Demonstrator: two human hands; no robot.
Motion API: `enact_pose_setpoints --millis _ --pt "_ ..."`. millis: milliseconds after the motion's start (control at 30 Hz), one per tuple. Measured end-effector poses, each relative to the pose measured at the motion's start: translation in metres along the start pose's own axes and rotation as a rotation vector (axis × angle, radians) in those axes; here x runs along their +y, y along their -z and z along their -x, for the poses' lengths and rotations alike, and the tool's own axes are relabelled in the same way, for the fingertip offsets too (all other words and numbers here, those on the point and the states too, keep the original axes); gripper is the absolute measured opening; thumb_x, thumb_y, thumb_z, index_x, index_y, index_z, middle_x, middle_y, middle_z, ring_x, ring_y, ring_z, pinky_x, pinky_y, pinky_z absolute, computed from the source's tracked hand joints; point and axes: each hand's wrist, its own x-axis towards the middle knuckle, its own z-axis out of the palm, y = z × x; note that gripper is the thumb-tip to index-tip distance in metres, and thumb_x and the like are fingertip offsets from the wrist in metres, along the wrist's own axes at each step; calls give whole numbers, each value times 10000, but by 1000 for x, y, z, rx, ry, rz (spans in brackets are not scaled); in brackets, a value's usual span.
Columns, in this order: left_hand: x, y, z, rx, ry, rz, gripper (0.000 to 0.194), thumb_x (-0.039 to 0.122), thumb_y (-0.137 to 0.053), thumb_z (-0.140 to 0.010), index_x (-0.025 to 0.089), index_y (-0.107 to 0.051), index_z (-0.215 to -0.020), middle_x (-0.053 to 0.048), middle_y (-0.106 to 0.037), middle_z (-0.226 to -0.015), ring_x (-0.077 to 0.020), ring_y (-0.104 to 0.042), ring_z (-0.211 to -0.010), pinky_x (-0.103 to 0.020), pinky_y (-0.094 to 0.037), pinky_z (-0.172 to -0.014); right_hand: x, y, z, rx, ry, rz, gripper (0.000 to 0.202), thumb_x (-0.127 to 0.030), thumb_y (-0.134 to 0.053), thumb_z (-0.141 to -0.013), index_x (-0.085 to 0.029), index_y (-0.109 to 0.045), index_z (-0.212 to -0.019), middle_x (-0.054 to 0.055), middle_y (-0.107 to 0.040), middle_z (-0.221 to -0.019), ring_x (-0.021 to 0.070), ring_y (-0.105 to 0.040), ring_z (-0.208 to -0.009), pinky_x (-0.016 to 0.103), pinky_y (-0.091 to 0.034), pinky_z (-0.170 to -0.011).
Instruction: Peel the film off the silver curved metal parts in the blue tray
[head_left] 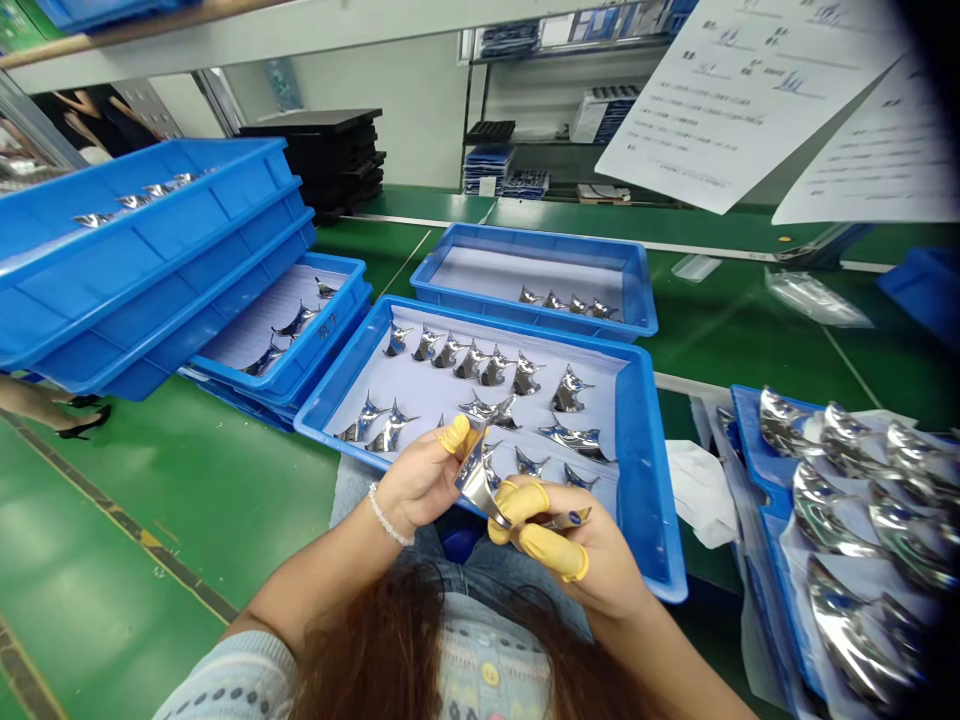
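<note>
A shiny, curved, pointed metal part [475,480] is held up between my two hands, over the near edge of a blue tray [666,510]. My left hand [421,478] pinches the part's upper end, a yellow finger cot on its thumb. At the lower end, my right hand [581,535], with yellow cots on several fingers, grips the part with fingers closed. A slim pen-like tool [568,519] also sits in the right hand; its exact kind is unclear. Similar mirror-bright metal parts [568,388] stand in rows on white paper in the tray, some hidden behind my hands.
Behind stands another blue tray [450,262] with several parts. Stacked blue trays [150,290] rise at the left. At the right, larger shiny parts [832,510] lie on blue trays beside crumpled white paper [701,490]. Written sheets [720,110] hang at the upper right.
</note>
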Motion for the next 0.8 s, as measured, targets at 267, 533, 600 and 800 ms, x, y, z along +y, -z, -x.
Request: enact_pose_setpoints --millis 267,533,600,800 --pt "-1 0 -1 51 -108 -97 428 489 -809 -564 121 -611 -656 23 -537 -532 -83 -481 -496 -205 -396 -499 12 -3 -1 170 -40 -91 289 -417 -750 -755 -178 -624 -653 5 -551 -603 138 -455 -543 251 -343 -506" --pt "14 -1 16 45 -232 -196 272 335 -792 -653 128 -640 -741 20 -555 -632 -66 -459 -548 -207 -380 -556 35 3 4 321 -116 -141 341 -504 -727 -746 -190 -602 -712 -25 -491 -548 76 -259 -403 234 -231 -430" --pt "16 -6 21 22 -248 -222 241 281 -800 -639 133 -671 -777 -4 -612 -728 -80 -507 -632 -212 -402 -617 38 3 5 310 -118 -155 348 -511 -727 -744 -188 -603 -712 -15 -514 -561 72 -254 -401 235 -227 -432" --pt "17 -14 28 23 -303 -330 244 292 -809 -621 144 -702 -782 -14 -642 -763 -98 -536 -713 -225 -408 -704 44 6 8 267 -103 -180 333 -498 -728 -759 -191 -613 -700 -37 -459 -514 84 -257 -428 241 -218 -448"
